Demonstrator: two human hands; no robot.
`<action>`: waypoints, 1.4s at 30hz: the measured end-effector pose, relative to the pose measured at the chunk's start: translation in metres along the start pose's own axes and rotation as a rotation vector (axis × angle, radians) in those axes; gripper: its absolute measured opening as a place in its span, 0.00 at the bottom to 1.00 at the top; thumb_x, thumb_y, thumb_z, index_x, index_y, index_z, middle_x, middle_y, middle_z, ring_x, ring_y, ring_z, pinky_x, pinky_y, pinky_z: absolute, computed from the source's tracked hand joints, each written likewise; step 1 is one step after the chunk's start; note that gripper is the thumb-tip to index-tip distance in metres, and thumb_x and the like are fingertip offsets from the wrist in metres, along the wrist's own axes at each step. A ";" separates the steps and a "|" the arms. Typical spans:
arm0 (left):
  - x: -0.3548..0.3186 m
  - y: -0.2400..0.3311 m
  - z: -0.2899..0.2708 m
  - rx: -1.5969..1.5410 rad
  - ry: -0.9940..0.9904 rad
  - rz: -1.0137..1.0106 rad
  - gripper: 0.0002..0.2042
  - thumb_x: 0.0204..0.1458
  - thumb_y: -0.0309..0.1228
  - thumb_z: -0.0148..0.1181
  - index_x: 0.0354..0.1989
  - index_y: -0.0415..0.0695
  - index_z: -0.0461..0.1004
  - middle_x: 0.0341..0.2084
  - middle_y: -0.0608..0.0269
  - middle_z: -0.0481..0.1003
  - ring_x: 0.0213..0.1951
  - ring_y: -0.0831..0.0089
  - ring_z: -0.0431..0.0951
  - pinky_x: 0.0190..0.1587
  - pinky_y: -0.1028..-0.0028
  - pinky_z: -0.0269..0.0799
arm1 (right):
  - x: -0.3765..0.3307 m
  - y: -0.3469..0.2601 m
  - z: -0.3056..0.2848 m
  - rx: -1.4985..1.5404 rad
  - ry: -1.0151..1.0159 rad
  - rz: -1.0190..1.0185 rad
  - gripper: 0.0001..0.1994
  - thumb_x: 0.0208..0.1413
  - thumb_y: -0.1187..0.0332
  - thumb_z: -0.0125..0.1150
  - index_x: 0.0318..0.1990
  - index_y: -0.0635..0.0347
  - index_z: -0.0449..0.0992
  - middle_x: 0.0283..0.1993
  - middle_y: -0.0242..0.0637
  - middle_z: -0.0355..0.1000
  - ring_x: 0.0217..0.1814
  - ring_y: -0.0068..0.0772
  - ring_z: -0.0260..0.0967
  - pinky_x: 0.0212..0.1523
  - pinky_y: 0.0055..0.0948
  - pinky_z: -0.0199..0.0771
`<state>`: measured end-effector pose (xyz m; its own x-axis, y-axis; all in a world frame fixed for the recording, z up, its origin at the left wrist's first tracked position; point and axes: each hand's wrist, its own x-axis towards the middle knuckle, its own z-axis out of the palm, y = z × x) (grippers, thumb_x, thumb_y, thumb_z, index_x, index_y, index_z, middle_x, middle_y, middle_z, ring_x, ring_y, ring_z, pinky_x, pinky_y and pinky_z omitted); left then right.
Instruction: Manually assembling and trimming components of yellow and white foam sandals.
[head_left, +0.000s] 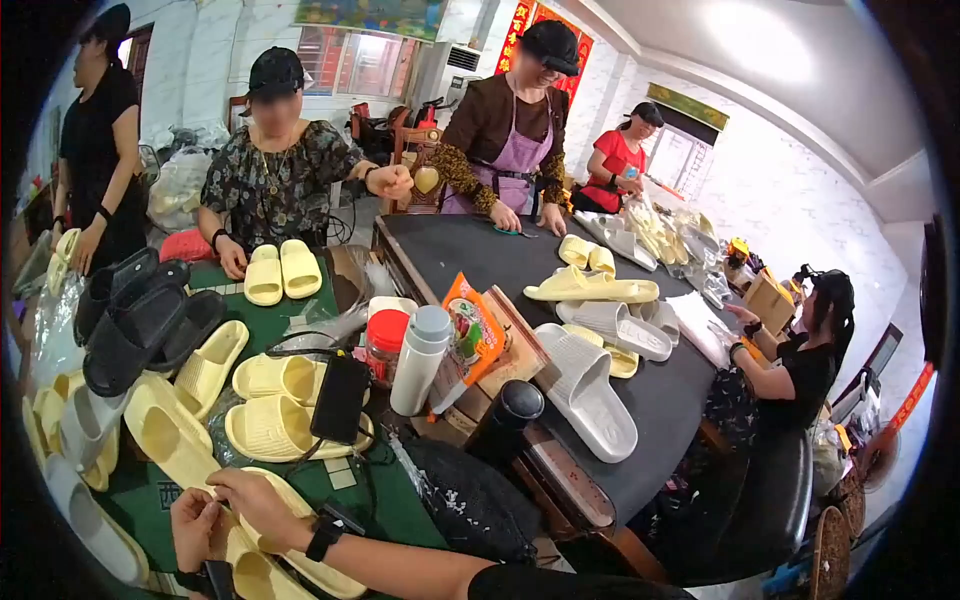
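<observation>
While the left hand (pixel 198 524) and right hand (pixel 262 508) meet over yellow slippers (pixel 258 574) on the green mat (pixel 392 512), fingers pinched narrow on nothing I can discern, close handwork seems underway, next needing steady fingertips.

Matt, ribbed plastic on yellow slippers (pixel 268 427)

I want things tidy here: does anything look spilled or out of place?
Yes. White scraps are scattered over the black bag, lower middle, looking like spilled litter. A black device also lies across yellow slippers, an odd place for it.
</observation>
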<state>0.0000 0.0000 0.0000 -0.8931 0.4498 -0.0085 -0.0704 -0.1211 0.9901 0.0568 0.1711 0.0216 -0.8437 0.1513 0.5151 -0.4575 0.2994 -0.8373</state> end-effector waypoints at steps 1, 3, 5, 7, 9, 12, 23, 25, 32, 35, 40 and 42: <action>-0.001 0.003 0.001 -0.037 -0.015 0.002 0.07 0.55 0.26 0.61 0.33 0.39 0.67 0.17 0.65 0.70 0.16 0.79 0.69 0.19 0.81 0.66 | 0.000 -0.004 -0.001 0.056 0.003 0.085 0.09 0.58 0.74 0.55 0.44 0.67 0.74 0.37 0.49 0.75 0.36 0.39 0.74 0.37 0.34 0.71; -0.004 0.010 0.006 -0.075 -0.031 0.002 0.07 0.55 0.24 0.60 0.32 0.39 0.67 0.17 0.65 0.70 0.16 0.79 0.69 0.19 0.82 0.64 | 0.000 -0.011 -0.006 0.111 0.006 0.173 0.08 0.59 0.75 0.54 0.43 0.67 0.74 0.35 0.48 0.74 0.34 0.38 0.73 0.36 0.32 0.71; -0.005 0.017 0.010 0.039 -0.064 0.020 0.06 0.55 0.24 0.59 0.32 0.39 0.67 0.17 0.66 0.70 0.15 0.81 0.67 0.18 0.82 0.61 | -0.001 -0.018 -0.011 0.194 -0.034 0.237 0.06 0.60 0.74 0.53 0.41 0.67 0.72 0.31 0.43 0.72 0.30 0.32 0.70 0.33 0.28 0.69; -0.003 0.009 0.006 0.032 -0.042 0.042 0.06 0.55 0.24 0.59 0.33 0.39 0.67 0.17 0.66 0.70 0.15 0.81 0.66 0.18 0.82 0.60 | 0.001 -0.021 -0.012 0.230 -0.052 0.267 0.05 0.60 0.74 0.53 0.41 0.67 0.71 0.30 0.41 0.71 0.29 0.30 0.69 0.31 0.27 0.69; -0.003 0.008 0.004 0.025 -0.020 0.060 0.06 0.55 0.24 0.59 0.33 0.39 0.67 0.18 0.66 0.70 0.15 0.82 0.66 0.18 0.82 0.60 | 0.002 -0.023 -0.012 0.267 -0.069 0.302 0.04 0.61 0.74 0.53 0.40 0.66 0.70 0.29 0.40 0.70 0.27 0.28 0.67 0.30 0.27 0.68; -0.002 0.015 0.004 0.046 -0.060 -0.016 0.05 0.56 0.23 0.58 0.33 0.38 0.68 0.18 0.65 0.71 0.17 0.82 0.68 0.20 0.82 0.63 | 0.003 -0.023 -0.011 0.251 -0.050 0.335 0.03 0.61 0.74 0.53 0.39 0.64 0.68 0.28 0.38 0.68 0.26 0.26 0.66 0.29 0.26 0.67; -0.006 0.012 0.013 -0.063 0.025 -0.040 0.02 0.54 0.19 0.56 0.31 0.36 0.70 0.21 0.62 0.75 0.21 0.78 0.73 0.24 0.81 0.69 | 0.004 -0.020 -0.012 0.124 -0.101 0.082 0.06 0.50 0.77 0.58 0.33 0.65 0.67 0.31 0.43 0.65 0.34 0.44 0.65 0.36 0.34 0.66; -0.006 0.016 0.009 0.027 -0.006 -0.015 0.02 0.54 0.19 0.56 0.31 0.36 0.70 0.21 0.62 0.75 0.21 0.79 0.73 0.24 0.80 0.69 | 0.004 -0.019 -0.011 0.111 -0.112 0.080 0.06 0.50 0.77 0.58 0.33 0.65 0.67 0.32 0.44 0.65 0.34 0.45 0.65 0.36 0.35 0.66; -0.009 0.032 0.009 0.197 -0.066 -0.049 0.02 0.53 0.16 0.56 0.32 0.34 0.71 0.26 0.63 0.75 0.29 0.80 0.76 0.33 0.79 0.73 | 0.004 -0.017 -0.008 0.073 -0.146 0.110 0.06 0.49 0.76 0.58 0.32 0.66 0.67 0.32 0.44 0.65 0.35 0.46 0.66 0.37 0.37 0.67; -0.010 0.042 0.025 0.192 -0.055 -0.023 0.02 0.53 0.16 0.56 0.32 0.34 0.71 0.26 0.63 0.75 0.29 0.79 0.76 0.34 0.79 0.73 | 0.002 -0.018 -0.013 0.056 -0.125 0.113 0.06 0.50 0.76 0.59 0.34 0.65 0.68 0.33 0.43 0.66 0.35 0.43 0.68 0.36 0.34 0.68; -0.013 0.039 0.021 0.087 -0.050 -0.056 0.02 0.53 0.17 0.58 0.32 0.35 0.71 0.26 0.64 0.75 0.28 0.79 0.75 0.33 0.79 0.73 | 0.001 -0.019 -0.011 0.081 -0.126 0.107 0.06 0.50 0.76 0.59 0.35 0.65 0.69 0.33 0.43 0.67 0.35 0.43 0.67 0.37 0.34 0.68; -0.014 0.041 0.019 0.089 -0.058 -0.067 0.02 0.54 0.18 0.58 0.31 0.35 0.72 0.25 0.64 0.75 0.27 0.79 0.75 0.32 0.79 0.73 | -0.001 -0.018 -0.008 0.094 -0.116 0.109 0.06 0.50 0.76 0.59 0.35 0.65 0.69 0.33 0.43 0.67 0.35 0.43 0.67 0.37 0.34 0.68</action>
<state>0.0180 0.0062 0.0431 -0.8601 0.5053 -0.0700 -0.0873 -0.0107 0.9961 0.0682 0.1734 0.0378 -0.9139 0.0669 0.4005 -0.3813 0.1973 -0.9031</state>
